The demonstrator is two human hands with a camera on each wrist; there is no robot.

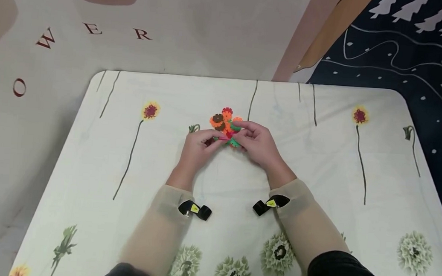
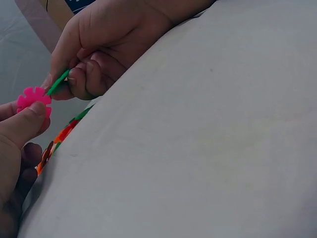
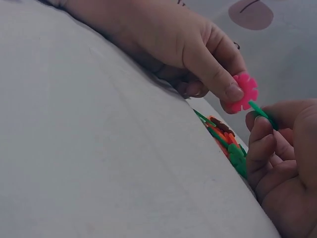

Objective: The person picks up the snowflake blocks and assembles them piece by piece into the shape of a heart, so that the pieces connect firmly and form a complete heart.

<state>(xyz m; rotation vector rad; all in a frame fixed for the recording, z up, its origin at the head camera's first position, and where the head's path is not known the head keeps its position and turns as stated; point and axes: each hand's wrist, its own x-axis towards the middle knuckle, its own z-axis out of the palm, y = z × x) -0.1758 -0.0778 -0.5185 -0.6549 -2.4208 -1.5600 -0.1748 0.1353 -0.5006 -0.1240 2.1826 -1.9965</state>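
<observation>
My left hand pinches a pink notched plastic disc between thumb and forefinger. A green notched disc is pinched by my right hand, edge-on in both wrist views. The two discs meet at their rims, the green one angled across the pink; whether their notches interlock I cannot tell. Just below and behind the fingers lies a small pile of notched discs in orange, red, brown and green, partly hidden by both hands.
The table has a white cloth printed with flowers and stems. Its far edge meets a pale wall with letters on it. A dark patterned cloth borders the right side. Each wrist wears a black camera strap.
</observation>
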